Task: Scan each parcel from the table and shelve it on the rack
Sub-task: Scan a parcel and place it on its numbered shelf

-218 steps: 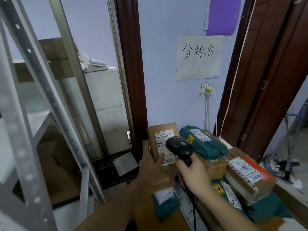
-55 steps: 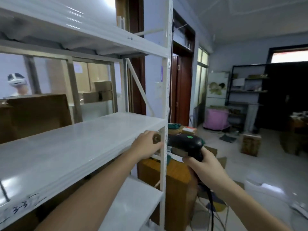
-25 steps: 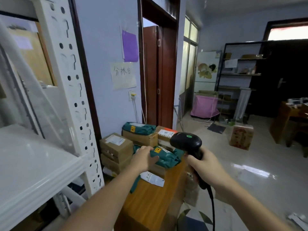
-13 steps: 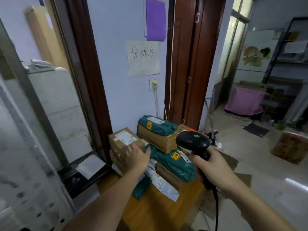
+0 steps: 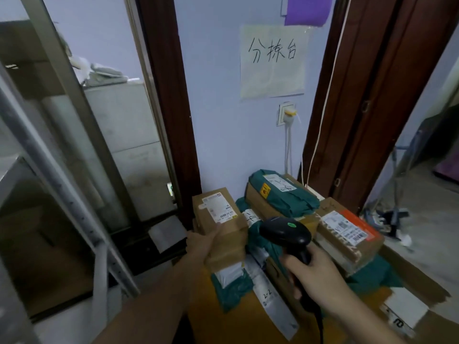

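My left hand (image 5: 202,242) grips a brown parcel (image 5: 219,220) at the pile's left; my right hand (image 5: 314,276) is wrapped round the scanner (image 5: 285,233). I judge this one unscanned, with several parcels left on the table (image 5: 231,326).

A parcel sorting room: labelled parcels (image 5: 278,199) heaped below a handwritten wall sign (image 5: 272,61)
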